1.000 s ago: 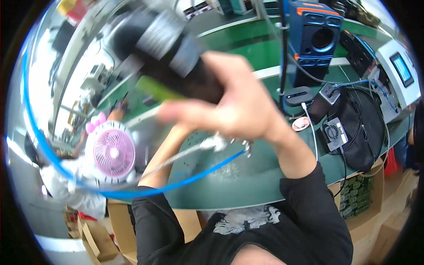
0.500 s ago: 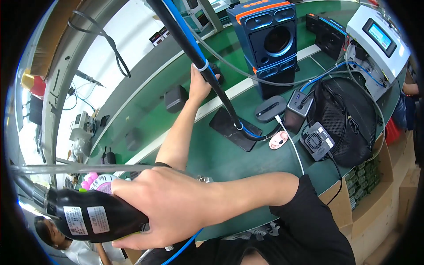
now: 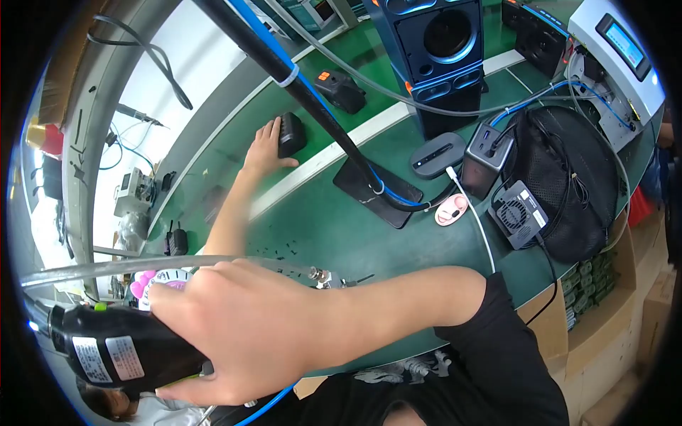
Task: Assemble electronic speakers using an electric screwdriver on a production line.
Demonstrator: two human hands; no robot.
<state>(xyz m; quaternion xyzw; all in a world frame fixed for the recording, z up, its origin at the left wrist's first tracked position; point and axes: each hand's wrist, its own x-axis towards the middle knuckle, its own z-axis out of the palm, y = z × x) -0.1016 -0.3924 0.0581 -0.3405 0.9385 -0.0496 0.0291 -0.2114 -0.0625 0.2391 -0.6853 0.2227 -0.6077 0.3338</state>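
Your right hand (image 3: 249,334) is clenched around a black power tool (image 3: 121,351) at the lower left, off the table's (image 3: 341,234) near edge. Your left hand (image 3: 264,148) reaches far across, fingers touching a small black box (image 3: 291,133).

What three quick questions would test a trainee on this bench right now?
1. True or false: the right hand grips a black power tool.
2. What does the left hand touch? A) a small black box B) the pink fan C) the tall speaker
3. What colour is the bench top?

Key: 1 true; 2 A; 3 green.
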